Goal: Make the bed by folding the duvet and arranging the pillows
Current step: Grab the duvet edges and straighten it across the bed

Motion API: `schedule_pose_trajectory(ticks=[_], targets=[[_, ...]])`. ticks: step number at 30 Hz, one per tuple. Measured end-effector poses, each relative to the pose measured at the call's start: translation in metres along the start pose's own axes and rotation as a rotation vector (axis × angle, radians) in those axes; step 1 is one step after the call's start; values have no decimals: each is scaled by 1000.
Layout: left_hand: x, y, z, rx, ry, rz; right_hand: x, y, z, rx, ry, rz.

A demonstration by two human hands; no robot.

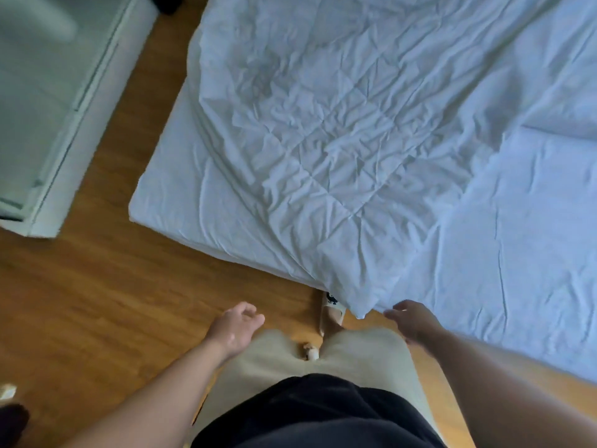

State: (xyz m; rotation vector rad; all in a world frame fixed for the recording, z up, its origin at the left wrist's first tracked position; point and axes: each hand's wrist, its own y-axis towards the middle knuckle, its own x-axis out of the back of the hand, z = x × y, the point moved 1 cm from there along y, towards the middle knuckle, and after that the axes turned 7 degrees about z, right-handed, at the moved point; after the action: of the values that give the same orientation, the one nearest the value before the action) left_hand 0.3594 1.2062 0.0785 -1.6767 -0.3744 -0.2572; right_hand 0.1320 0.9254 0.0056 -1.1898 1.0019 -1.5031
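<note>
Right hand (412, 321): fingers (398, 311) loosely bent and a little spread, gripping nothing. The tips are just beside the duvet's hanging corner; contact unclear.

Left hand (237, 328): fingers (250, 313) lightly curled, empty, over the wooden floor (97, 302), apart from the bedding.

Duvet (323, 140): white, heavily creased, spread at an angle on the mattress (168, 195). Its near corner droops over the mattress edge. Mattress surface is uncovered at the left corner and along the right side.

Beneath the drooping corner is a beige sock (331, 310) with a dark print, partly hidden.

White cabinet (48, 124), upper left, blurred; a strip of floor lies between it and the mattress.

Both bare forearms reach forward and down from the lower frame, either side of beige trousers (284, 360), left palm turned inward.
</note>
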Motion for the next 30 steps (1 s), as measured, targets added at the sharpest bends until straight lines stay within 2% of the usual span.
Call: schedule_pose_trajectory(ticks=[5,9,13,16,20,23,27,28,30], targets=[[40,82,-74,-89,267,-8,-6,29,28,-131,267,-15],[50,155,-131,-352,621,85,-28,70,38,-292,463,-91],[44,230,-165,-653,1185,130,-61,103,54,-400,808,-172],[45,281,-165,-755,1391,110,-92,120,67,-428,852,-335],[51,311,-158,-932,1453,-4,-109,122,103,-384,792,-492],[59,313,-170,-1005,1379,3,-110,105,137,-289,823,-558],[81,304,-186,-923,1299,208,-118,65,185,-134,785,-619],[91,296,-185,-856,1194,280,-123,54,198,-89,753,-638],[115,267,-178,-731,828,436,-134,31,230,7,720,-680]])
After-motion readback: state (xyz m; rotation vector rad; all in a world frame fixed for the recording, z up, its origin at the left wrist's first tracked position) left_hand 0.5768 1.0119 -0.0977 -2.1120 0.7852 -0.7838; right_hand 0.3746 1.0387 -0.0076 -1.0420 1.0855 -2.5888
